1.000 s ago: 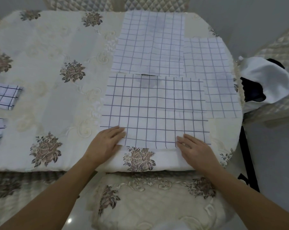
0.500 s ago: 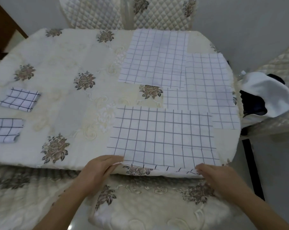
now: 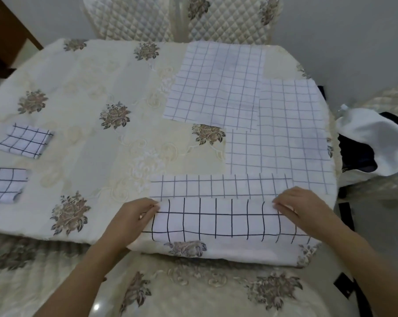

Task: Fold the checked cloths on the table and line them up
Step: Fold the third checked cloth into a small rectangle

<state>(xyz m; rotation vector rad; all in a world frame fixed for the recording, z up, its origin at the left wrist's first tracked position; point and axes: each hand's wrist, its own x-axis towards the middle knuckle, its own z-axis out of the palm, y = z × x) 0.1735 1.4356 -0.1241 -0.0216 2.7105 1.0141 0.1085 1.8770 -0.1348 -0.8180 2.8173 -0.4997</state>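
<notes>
checked cloth (image 3: 220, 216), lower centre of the frame, at the near edge of the table (image 3: 90, 72). its near part is turned over onto its far part, so that a band with bold dark lines lies in front of a band with fainter lines; the turned edge runs straight from hand to hand. left hand (image 3: 134, 218), at the left end of that edge: thumb and fingers curled, pinching the corner of the cloth. right hand (image 3: 307, 209), at the right end: fingertips bent down onto the edge, gripping the other corner. both forearms enter from the bottom of the frame.

large flat cloth (image 3: 216, 83), upper centre, spread open. second flat cloth (image 3: 285, 138), right of centre, also spread open; its upper left part lies under the large flat cloth, and its lower edge reaches the far band of the checked cloth. small folded cloth (image 3: 25, 140), left of the frame, lying at a slant. second folded cloth (image 3: 3, 185), just below it at the left edge, partly cut off by the frame; the two are near but apart.

the table carries a cream cover with brown flowers. quilted chair backs (image 3: 230, 17) stand along the top; a white garment (image 3: 376, 143) lies over a chair at the right edge.
</notes>
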